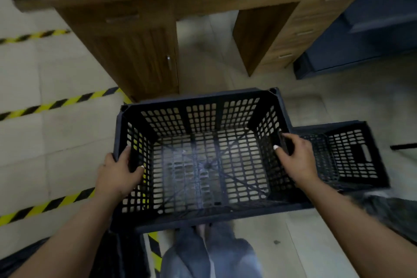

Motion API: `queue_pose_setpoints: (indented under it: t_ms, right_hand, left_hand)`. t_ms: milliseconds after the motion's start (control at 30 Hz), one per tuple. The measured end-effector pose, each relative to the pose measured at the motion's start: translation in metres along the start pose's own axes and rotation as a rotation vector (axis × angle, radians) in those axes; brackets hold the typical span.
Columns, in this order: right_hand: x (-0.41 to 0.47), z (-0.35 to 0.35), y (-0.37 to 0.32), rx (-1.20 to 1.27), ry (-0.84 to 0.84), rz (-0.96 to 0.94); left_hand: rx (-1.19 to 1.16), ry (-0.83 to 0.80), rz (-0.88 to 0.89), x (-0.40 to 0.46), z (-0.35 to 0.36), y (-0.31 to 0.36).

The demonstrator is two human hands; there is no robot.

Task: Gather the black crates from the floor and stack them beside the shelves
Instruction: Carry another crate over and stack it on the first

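Two black crates showed, both empty. The left hand (119, 170) and right hand (295, 157) clutched the side walls of the held crate (203, 124); the second crate (354, 153) lay just right, on the floor (56, 142).

a black perforated plastic crate (200, 156) is held by both hands: the left hand (119, 170) grips its left rim, thumb inside the wall, and the right hand (295, 158) grips the right rim. just beyond the right fingers (287, 140) lies a second black lattice crate (352, 156), with a brown wooden desk (140, 52) farther ahead.
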State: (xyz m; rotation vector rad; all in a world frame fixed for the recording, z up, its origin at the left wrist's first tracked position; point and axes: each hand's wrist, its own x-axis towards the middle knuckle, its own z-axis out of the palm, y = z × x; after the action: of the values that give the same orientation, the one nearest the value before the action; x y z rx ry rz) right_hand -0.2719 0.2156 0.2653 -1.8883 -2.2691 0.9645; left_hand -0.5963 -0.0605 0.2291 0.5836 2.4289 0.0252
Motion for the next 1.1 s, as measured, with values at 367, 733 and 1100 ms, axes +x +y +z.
queue_pose_setpoints:
  t_ms: [367, 733, 1100]
  right_hand:
    - [-0.079, -0.137, -0.013, 0.084, 0.078, -0.099]
    - [-0.152, -0.187, 0.013, 0.086, 0.063, -0.237]
    - [-0.240, -0.183, -0.034, 0.067, -0.022, -0.441]
  left_hand:
    - [-0.051, 0.259, 0.135, -0.123, -0.107, 0.053]
    - [-0.087, 0.404, 0.075, -0.254, -0.132, 0.043]
    - [-0.231, 0.559, -0.132, -0.385, -0.135, -0.067]
